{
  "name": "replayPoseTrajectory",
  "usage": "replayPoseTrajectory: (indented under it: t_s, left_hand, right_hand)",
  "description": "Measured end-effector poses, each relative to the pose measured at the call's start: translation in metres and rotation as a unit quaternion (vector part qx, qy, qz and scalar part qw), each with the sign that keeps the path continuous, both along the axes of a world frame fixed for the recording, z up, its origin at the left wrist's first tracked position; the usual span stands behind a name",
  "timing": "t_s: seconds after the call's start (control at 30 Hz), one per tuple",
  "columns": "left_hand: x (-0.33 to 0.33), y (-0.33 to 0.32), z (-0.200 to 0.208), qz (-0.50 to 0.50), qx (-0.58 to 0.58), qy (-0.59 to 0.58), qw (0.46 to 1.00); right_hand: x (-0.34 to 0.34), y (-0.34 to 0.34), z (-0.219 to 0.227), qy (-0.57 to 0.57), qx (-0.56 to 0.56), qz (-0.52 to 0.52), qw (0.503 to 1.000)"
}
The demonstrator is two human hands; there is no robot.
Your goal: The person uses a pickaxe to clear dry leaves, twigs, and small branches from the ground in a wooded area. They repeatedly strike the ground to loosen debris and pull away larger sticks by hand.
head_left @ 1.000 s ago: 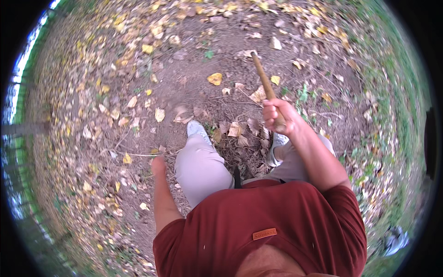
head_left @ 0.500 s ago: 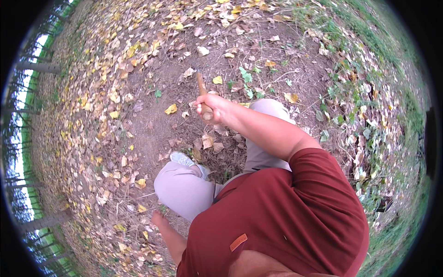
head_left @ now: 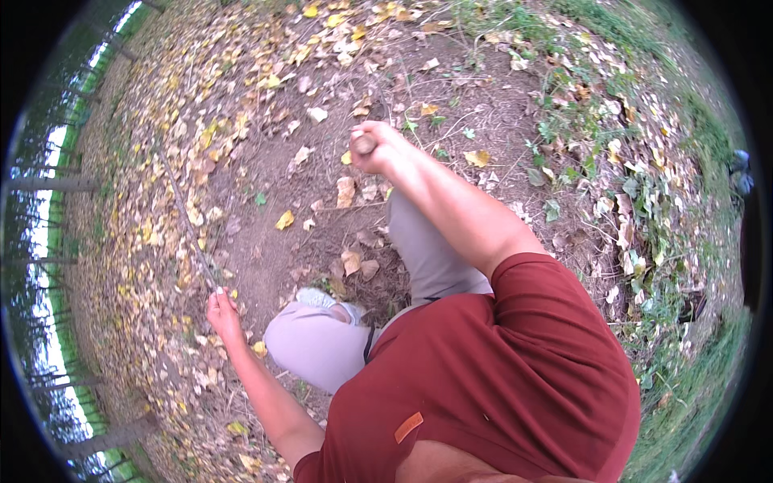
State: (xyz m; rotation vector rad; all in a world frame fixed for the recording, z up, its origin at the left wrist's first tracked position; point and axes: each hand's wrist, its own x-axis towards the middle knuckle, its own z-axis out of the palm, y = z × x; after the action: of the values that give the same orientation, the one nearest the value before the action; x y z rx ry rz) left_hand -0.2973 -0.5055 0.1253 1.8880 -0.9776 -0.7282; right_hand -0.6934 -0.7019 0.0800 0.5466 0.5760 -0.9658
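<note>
One step appears in hand: gripping a long thin twig (head_left: 190, 225), which slants far and left over fallen leaves (head_left: 284, 220). The left hand (head_left: 224, 315) seems to pinch its near end. Farther right, the right hand (head_left: 373, 147) is fisted around a wooden handle (head_left: 365, 144). The next move likely calls for firm grips.
</note>
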Motion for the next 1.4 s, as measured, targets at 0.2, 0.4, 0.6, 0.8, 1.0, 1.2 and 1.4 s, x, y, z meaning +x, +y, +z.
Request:
replayPoseTrajectory:
  t_s: [0.2,0.4,0.6,0.8,1.0,1.2,1.4]
  left_hand:
    - [-0.023,-0.030,-0.004,-0.071,0.017,-0.047,0.996]
    - [-0.009,-0.051,-0.026,-0.077,0.008,-0.033,0.996]
    - [-0.008,-0.049,-0.049,-0.081,0.039,-0.020,0.996]
    - [0.000,-0.046,-0.057,-0.059,0.063,-0.006,0.996]
    - [-0.010,-0.064,-0.063,-0.079,0.071,-0.027,0.994]
    - [-0.042,-0.101,-0.066,-0.108,0.021,-0.056,0.992]
    - [-0.174,-0.130,0.013,-0.125,-0.052,0.162,0.977]
  right_hand:
    - [-0.143,0.065,-0.013,0.154,-0.112,-0.050,0.980]
    - [-0.218,0.100,-0.050,0.464,-0.039,-0.191,0.864]
    - [-0.283,0.077,-0.083,0.604,0.078,-0.317,0.727]
    - [-0.299,0.046,-0.088,0.631,0.126,-0.302,0.704]
    - [-0.232,0.066,-0.082,0.591,0.013,-0.024,0.806]
    - [-0.134,0.078,-0.025,0.485,-0.244,0.197,0.816]
    - [-0.055,0.068,0.100,0.554,-0.460,0.339,0.606]
